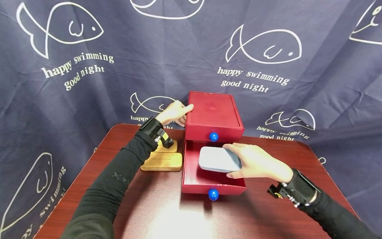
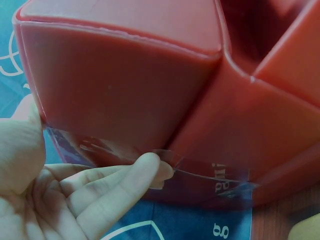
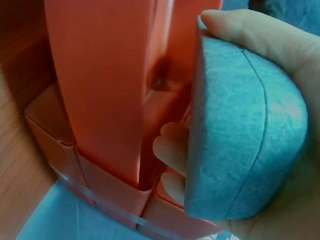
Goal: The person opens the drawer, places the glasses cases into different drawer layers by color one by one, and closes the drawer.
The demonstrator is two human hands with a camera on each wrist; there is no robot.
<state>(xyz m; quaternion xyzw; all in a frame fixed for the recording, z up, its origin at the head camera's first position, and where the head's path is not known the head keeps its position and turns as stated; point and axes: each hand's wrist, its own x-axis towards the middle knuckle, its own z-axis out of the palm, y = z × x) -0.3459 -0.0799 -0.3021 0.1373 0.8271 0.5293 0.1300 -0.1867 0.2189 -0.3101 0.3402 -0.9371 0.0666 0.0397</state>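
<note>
A two-tier red drawer box (image 1: pixel 212 109) stands on the table, its lower drawer (image 1: pixel 191 177) pulled out. Over that drawer my right hand (image 1: pixel 256 162) grips a light blue glasses case (image 1: pixel 216 159), fingers and thumb wrapped around one end. The right wrist view shows the case's rounded end and seam (image 3: pixel 235 130) close up. My left hand (image 1: pixel 176 113) rests against the left side of the box, thumb at the top edge. In the left wrist view its fingers (image 2: pixel 120 192) lie fairly straight along the red side wall, by some clear tape (image 2: pixel 210 177).
Two gold glasses cases, a nearer one (image 1: pixel 162 162) and one behind it (image 1: pixel 171 146) partly covered by my left wrist gear, lie left of the drawer. Blue knobs (image 1: pixel 213 195) stick out from both drawer fronts. A dark blue fish-print curtain (image 1: pixel 179 49) hangs behind the table (image 1: pixel 143 205).
</note>
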